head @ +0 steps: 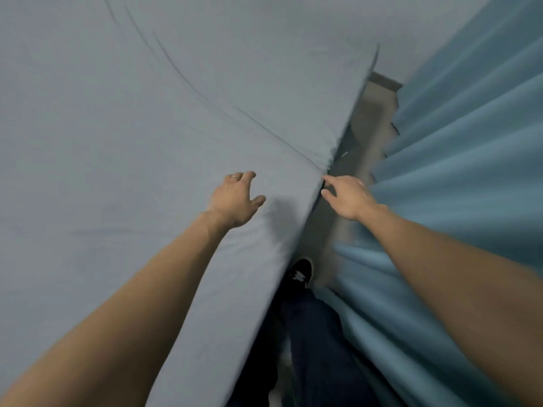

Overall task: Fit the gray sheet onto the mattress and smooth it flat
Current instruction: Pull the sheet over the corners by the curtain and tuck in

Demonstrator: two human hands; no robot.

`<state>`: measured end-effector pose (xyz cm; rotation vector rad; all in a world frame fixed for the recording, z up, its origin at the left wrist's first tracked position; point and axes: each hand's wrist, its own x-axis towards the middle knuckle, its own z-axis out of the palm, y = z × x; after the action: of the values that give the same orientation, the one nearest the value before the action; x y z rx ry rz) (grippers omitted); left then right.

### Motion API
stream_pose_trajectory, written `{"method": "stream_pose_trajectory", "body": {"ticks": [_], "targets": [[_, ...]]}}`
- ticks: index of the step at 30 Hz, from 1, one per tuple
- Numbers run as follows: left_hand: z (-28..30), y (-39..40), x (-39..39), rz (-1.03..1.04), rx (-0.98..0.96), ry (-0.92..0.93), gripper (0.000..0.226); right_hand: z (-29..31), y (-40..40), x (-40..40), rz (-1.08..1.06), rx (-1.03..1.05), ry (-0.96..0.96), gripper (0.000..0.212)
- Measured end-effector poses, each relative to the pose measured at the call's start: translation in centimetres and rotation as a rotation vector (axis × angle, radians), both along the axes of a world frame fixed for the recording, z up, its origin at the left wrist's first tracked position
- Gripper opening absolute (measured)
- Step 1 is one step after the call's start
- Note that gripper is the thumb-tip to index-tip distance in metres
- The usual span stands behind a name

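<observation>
Reaching left hand (235,201) over gray sheet (117,127), edge beside right hand (348,198)

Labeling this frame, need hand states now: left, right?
Left hand: open, fingers loosely spread over the gray sheet, holding nothing.
Right hand: open, fingers reaching toward the sheet's edge, holding nothing.

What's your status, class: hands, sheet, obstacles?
Left hand open over gray sheet. Right hand open at edge. Long crease remains. Curtain crowds the gap.
</observation>
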<state>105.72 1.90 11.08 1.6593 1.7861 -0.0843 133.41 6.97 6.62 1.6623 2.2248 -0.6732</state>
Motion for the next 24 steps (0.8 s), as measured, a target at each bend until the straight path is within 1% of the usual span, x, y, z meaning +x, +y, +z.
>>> {"method": "stream_pose_trajectory", "body": {"ticks": [3, 6, 8, 10, 13, 14, 17, 20, 24], "targets": [[-0.6, 1.5, 0.6, -0.041, -0.042, 0.003, 0.065, -2.0, 3.8, 0.7, -0.042, -0.064, 0.026, 0.041], [-3.8, 5.1, 1.5, -0.050, -0.103, 0.026, 0.070, -5.9, 9.7, 1.8, -0.062, -0.028, 0.028, 0.045], [-7.2, 9.0, 2.8, -0.030, -0.111, 0.061, 0.075, -9.6, 14.7, 2.4, -0.020, 0.027, 0.021, 0.049], [-10.9, 12.9, 4.9, -0.055, -0.105, 0.125, 0.084, -12.9, 19.2, 3.2, 0.034, 0.054, 0.020, 0.057], [-14.5, 16.9, 7.8, -0.085, -0.042, 0.210, 0.101, -16.8, 22.9, 4.5, 0.131, 0.099, 0.021, 0.064], [-16.3, 18.3, 9.4, -0.099, -0.029, 0.232, 0.107, -18.6, 24.0, 5.8, 0.165, 0.077, 0.003, 0.065], [-17.9, 19.3, 10.6, -0.121, -0.011, 0.252, 0.117, -20.4, 24.9, 7.5, 0.296, 0.128, -0.026, 0.070], [-18.9, 19.3, 11.6, -0.148, -0.051, 0.263, 0.121, -21.1, 26.5, 9.5, 0.300, 0.194, -0.021, 0.070], [-19.4, 18.6, 11.7, -0.112, -0.090, 0.238, 0.122, -20.9, 28.4, 11.1, 0.317, 0.189, -0.003, 0.070]]}}
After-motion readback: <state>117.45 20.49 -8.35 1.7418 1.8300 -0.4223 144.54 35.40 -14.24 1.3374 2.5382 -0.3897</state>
